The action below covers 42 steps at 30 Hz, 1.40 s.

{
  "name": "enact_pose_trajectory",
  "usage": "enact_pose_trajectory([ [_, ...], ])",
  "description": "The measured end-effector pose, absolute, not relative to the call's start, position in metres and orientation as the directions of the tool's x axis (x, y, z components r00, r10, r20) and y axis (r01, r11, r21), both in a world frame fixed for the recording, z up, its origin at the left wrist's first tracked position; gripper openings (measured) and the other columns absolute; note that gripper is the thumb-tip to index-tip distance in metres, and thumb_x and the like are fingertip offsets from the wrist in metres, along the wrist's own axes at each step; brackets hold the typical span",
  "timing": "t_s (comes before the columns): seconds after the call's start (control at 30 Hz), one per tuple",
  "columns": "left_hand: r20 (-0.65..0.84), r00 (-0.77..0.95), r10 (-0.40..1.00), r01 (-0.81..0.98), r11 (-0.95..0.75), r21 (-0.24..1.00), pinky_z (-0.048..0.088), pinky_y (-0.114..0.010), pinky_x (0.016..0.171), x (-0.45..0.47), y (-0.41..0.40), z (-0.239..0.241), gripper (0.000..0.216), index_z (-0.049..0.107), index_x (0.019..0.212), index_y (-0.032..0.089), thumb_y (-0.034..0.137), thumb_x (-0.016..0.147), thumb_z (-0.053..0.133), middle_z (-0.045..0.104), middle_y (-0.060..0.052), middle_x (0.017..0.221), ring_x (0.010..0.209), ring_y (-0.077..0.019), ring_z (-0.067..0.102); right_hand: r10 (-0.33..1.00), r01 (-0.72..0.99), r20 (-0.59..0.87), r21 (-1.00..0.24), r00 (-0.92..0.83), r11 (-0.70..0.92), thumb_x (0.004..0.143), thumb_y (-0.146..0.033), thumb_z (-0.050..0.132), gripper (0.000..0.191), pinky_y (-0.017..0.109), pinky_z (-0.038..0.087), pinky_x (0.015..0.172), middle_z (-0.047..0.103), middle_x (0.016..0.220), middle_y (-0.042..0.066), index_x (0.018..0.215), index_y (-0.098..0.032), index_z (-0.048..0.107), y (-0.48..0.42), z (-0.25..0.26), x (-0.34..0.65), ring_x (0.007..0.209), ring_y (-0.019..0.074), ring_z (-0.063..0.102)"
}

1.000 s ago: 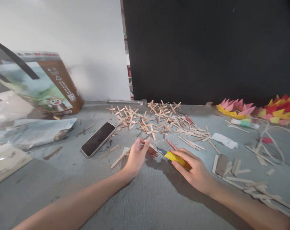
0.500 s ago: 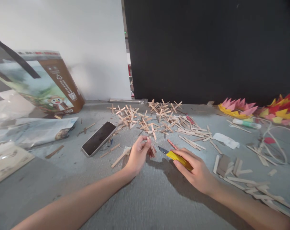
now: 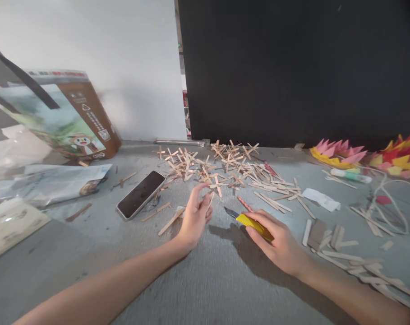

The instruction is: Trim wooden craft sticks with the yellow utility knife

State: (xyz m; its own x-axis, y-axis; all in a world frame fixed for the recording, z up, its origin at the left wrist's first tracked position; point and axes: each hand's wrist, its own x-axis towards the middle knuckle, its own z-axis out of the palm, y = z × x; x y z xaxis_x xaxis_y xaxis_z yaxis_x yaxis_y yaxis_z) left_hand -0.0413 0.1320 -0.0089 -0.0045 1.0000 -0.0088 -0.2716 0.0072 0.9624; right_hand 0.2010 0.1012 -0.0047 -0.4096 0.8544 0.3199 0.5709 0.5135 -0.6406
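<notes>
My left hand is raised over the middle of the table, its thumb and curled fingers closed on a small wooden stick; the index finger is lifted. Most of the stick is hidden by the fingers. In my right hand is a yellow utility knife, its dark blade out and pointing left, apart from the left hand. A thin red patterned stick shows just beyond the knife; whether that hand holds it I cannot tell. Ahead lies a pile of crossed wooden sticks.
A phone lies left of the pile, near a printed bag and plastic packets. Loose wooden sticks, a glue stick, a white cable and pink-and-yellow paper flowers lie right. A black panel stands behind.
My left hand has turned and its index finger has lifted; the wooden piece now shows as a thin edge between the fingers. The right hand and knife have barely moved.
</notes>
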Motion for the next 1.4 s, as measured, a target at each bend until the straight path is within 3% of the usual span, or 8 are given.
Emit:
enact_pose_trajectory([
  [0.27, 0.014, -0.086, 0.996, -0.226, -0.034, 0.974, 0.025, -0.017, 0.047, -0.042, 0.137, -0.022, 0.042, 0.044, 0.119, 0.027, 0.06, 0.097, 0.059, 0.033, 0.012, 0.063, 0.049, -0.0074, 0.031, 0.857, 0.58, 0.307, -0.636, -0.415, 0.509, 0.105, -0.038, 0.055, 0.028, 0.036, 0.054, 0.101, 0.069, 0.124, 0.008, 0.13, -0.029, 0.064, 0.101, -0.006, 0.201, 0.119, 0.0252, 0.067],
  [0.47, -0.005, -0.037, 0.999, -0.233, -0.003, 0.972, 0.02, -0.019, 0.046, -0.042, 0.136, -0.021, 0.046, 0.051, 0.09, 0.021, 0.067, 0.094, 0.06, 0.026, 0.01, 0.061, 0.048, -0.0058, 0.024, 0.851, 0.574, 0.309, -0.636, -0.424, 0.516, 0.105, -0.036, 0.055, 0.028, 0.034, 0.053, 0.101, 0.069, 0.123, 0.008, 0.131, -0.029, 0.064, 0.1, -0.005, 0.201, 0.118, 0.0238, 0.067],
  [0.63, -0.011, 0.056, 0.998, -0.203, 0.022, 0.979, 0.015, -0.019, 0.045, -0.043, 0.135, -0.017, 0.057, 0.06, 0.091, 0.017, 0.074, 0.091, 0.059, 0.023, 0.01, 0.06, 0.048, -0.0058, 0.02, 0.845, 0.579, 0.317, -0.621, -0.43, 0.528, 0.105, -0.037, 0.055, 0.027, 0.033, 0.055, 0.098, 0.07, 0.121, 0.007, 0.129, -0.029, 0.065, 0.101, -0.003, 0.2, 0.115, 0.0235, 0.068],
  [0.9, -0.068, 0.026, 0.997, -0.297, 0.073, 0.952, 0.02, -0.016, 0.047, -0.038, 0.132, -0.016, 0.053, 0.036, 0.091, 0.025, 0.069, 0.088, 0.066, 0.034, 0.012, 0.065, 0.049, -0.0051, 0.025, 0.865, 0.571, 0.308, -0.656, -0.395, 0.494, 0.105, -0.04, 0.055, 0.034, 0.038, 0.054, 0.104, 0.067, 0.134, 0.007, 0.138, -0.032, 0.059, 0.1, -0.008, 0.203, 0.124, 0.0254, 0.066],
  [1.0, -0.034, 0.041, 0.999, -0.239, 0.043, 0.97, 0.022, -0.017, 0.047, -0.04, 0.133, -0.019, 0.055, 0.036, 0.083, 0.024, 0.072, 0.091, 0.06, 0.039, 0.01, 0.064, 0.049, -0.0053, 0.029, 0.904, 0.521, 0.277, -0.745, -0.326, 0.417, 0.104, -0.042, 0.057, 0.04, 0.034, 0.057, 0.096, 0.069, 0.13, 0.007, 0.142, -0.032, 0.051, 0.1, -0.013, 0.204, 0.115, 0.0234, 0.069],
  [1.1, -0.028, 0.122, 0.992, -0.111, 0.041, 0.993, 0.024, -0.02, 0.047, -0.043, 0.134, -0.021, 0.054, 0.05, 0.08, 0.019, 0.071, 0.094, 0.055, 0.046, 0.005, 0.061, 0.052, -0.0071, 0.036, 0.921, 0.42, 0.278, -0.826, -0.274, 0.375, 0.106, -0.042, 0.055, 0.035, 0.03, 0.057, 0.081, 0.07, 0.114, 0.006, 0.138, -0.03, 0.047, 0.101, -0.018, 0.205, 0.094, 0.019, 0.071],
  [1.23, -0.031, 0.167, 0.985, -0.092, 0.047, 0.995, 0.022, -0.02, 0.047, -0.042, 0.134, -0.02, 0.053, 0.061, 0.092, 0.016, 0.068, 0.096, 0.052, 0.037, 0.008, 0.057, 0.049, -0.0072, 0.03, 0.93, 0.331, 0.266, -0.879, -0.255, 0.342, 0.111, -0.041, 0.042, 0.028, 0.026, 0.046, 0.054, 0.067, 0.095, 0.001, 0.136, -0.03, 0.048, 0.101, -0.024, 0.208, 0.055, 0.0113, 0.053],
  [1.4, -0.046, 0.075, 0.996, -0.227, 0.062, 0.972, 0.021, -0.017, 0.047, -0.039, 0.134, -0.021, 0.042, 0.043, 0.111, 0.024, 0.059, 0.095, 0.059, 0.034, 0.012, 0.065, 0.048, -0.0053, 0.024, 0.933, 0.384, 0.232, -0.863, -0.276, 0.329, 0.112, -0.042, 0.039, 0.03, 0.028, 0.044, 0.056, 0.067, 0.091, 0.002, 0.137, -0.03, 0.051, 0.099, -0.027, 0.212, 0.055, 0.0132, 0.05],
])
